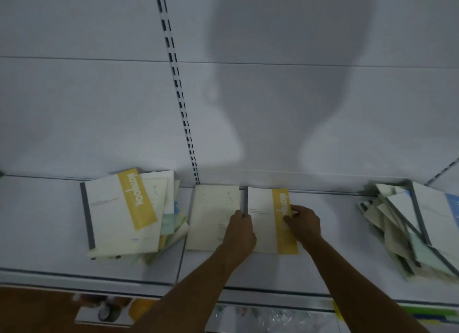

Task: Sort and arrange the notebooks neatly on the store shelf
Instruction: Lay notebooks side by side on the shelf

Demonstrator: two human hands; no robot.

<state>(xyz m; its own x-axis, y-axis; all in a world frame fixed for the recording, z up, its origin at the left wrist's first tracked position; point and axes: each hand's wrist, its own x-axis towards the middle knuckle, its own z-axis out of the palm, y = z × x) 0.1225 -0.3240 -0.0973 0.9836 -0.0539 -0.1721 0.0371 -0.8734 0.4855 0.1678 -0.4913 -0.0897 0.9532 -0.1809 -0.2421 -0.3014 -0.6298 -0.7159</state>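
A notebook with a yellow band [270, 220] is seen lying flat in the middle of the white shelf [342, 248], its grey spine touching the edge of a plain cream notebook [211, 216] laid just to its left. The right hand [301, 223] is set on the yellow band, the fingers curled and the band's outer edge pinched between thumb and fingertips. The left hand [239, 230] is placed where the two covers meet, its fingers bent over the grey spine; whether the spine is gripped or only pressed cannot be told. Further left, an untidy pile of notebooks [129, 216] is found, topped by another yellow-banded cover lying askew, with pale green and blue covers poking out beneath. At the far right, a second heap of notebooks [409, 228] is fanned out and tilted, one with a blue patch at the frame's edge. Behind everything, a white back panel [87, 96] is crossed by a slotted upright strip [178, 94], and a large shadow [285, 71] is cast across it. Below the shelf lip, a lower shelf with blurred goods [109, 310] is glimpsed.
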